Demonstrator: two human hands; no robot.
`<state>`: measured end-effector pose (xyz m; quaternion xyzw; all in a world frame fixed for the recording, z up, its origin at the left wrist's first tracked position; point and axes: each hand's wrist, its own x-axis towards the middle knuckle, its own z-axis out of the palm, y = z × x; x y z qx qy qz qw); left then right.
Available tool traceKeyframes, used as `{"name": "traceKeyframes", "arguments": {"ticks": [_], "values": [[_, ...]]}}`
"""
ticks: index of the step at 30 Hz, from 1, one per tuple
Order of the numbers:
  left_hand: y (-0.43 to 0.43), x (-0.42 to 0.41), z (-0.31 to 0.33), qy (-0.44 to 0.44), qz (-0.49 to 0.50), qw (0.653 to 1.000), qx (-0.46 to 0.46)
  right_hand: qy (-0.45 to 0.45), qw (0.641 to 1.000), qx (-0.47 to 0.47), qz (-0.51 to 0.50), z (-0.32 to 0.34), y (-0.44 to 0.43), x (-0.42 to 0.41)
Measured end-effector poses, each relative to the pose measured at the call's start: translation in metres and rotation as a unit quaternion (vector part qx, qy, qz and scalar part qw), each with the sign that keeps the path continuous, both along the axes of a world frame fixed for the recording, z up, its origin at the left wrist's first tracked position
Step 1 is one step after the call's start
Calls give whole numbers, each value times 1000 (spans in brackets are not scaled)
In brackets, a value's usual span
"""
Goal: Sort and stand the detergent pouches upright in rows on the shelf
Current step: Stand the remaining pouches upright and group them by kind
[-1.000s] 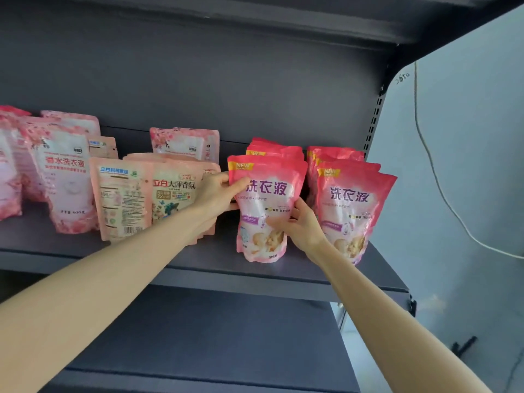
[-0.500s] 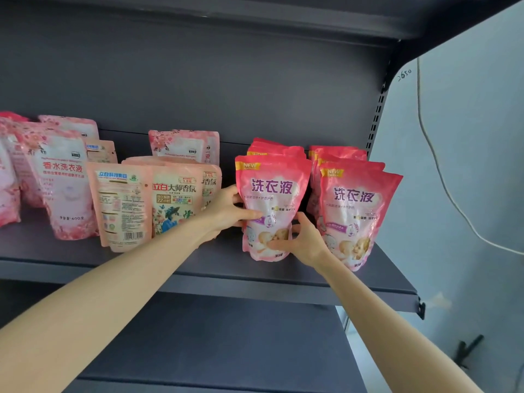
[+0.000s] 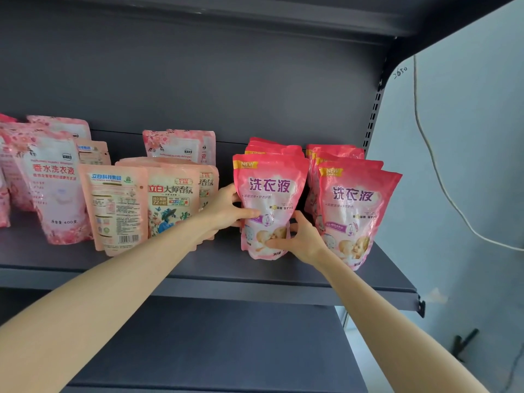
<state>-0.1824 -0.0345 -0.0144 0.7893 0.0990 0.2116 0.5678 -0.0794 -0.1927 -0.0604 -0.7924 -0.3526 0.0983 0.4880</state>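
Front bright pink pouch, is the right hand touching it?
Touching. The head view shows the right hand with its thumb across the lower face of the front bright pink pouch and fingers curled round its right edge.

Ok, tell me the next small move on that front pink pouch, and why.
Probably ease both hands off: the left hand and right hand grip the front pink pouch, which already stands upright on the shelf, label facing out.
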Motion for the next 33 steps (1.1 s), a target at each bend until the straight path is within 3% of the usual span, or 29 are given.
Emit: {"name": "traceKeyframes", "arguments": {"ticks": [21, 27, 33], "values": [[-11, -10, 9, 57, 33, 997, 47, 2, 999, -45, 4, 4, -2, -6], [-16, -22, 15, 153, 50, 969, 187, -51, 990, -130, -2, 6, -12, -10], [-27, -51, 22, 255, 37, 885, 388, -174, 948, -266, 3, 30, -27, -30]]}}
